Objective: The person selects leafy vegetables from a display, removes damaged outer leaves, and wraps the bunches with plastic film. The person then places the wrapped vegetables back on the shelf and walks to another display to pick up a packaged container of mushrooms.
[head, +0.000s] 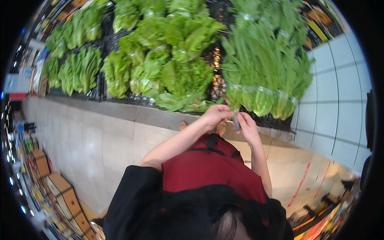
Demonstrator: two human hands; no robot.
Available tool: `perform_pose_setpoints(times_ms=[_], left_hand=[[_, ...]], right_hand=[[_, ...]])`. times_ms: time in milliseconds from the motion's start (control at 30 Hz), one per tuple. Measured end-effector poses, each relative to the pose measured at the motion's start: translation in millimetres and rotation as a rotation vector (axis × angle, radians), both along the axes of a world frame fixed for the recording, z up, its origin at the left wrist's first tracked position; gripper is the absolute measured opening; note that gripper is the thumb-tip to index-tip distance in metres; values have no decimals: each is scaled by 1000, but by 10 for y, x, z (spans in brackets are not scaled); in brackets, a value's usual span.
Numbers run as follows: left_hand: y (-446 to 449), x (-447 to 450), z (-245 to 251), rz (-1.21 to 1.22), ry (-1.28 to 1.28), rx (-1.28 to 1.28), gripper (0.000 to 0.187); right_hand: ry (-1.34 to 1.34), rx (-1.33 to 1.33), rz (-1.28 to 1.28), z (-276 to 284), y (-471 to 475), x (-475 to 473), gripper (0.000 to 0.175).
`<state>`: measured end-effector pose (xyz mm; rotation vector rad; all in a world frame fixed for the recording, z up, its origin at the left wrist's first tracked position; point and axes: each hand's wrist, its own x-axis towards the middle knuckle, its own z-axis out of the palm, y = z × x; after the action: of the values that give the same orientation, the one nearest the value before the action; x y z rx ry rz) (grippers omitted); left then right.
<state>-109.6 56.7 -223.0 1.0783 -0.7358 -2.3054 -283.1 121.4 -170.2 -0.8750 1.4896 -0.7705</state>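
Note:
My left hand (218, 116) and my right hand (246, 125) meet at the front edge of a vegetable display. Between them is a small greyish item (237, 123), gripped by my right fingers; it is too small to identify. The left fingers pinch the lower end of a green stalk (235, 107) just above it. Taped bunches of long-leaved greens (261, 69) lie beyond my right hand. Beyond the left are bunches of curly lettuce (189, 75), with loose leaves (177, 102) along the edge.
Black crates (222, 9) hold the greens. More bunches of leafy greens (81, 70) lie at the left. A white tiled surface (327, 90) borders the display on the right. Cardboard boxes (64, 195) stand at the lower left. A distant person (25, 127) is at the far left.

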Motion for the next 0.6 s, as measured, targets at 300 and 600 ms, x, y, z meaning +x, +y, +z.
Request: perform_pose_setpoints(times_ms=[300,600], left_hand=[[-17,202,172,184,-180,27,10],[54,291,542,-201,-1135,-1308,54]], right_hand=[[258,-190,-88,-124,-164,122,23],[777,-519,276,235,-312,53,18]])
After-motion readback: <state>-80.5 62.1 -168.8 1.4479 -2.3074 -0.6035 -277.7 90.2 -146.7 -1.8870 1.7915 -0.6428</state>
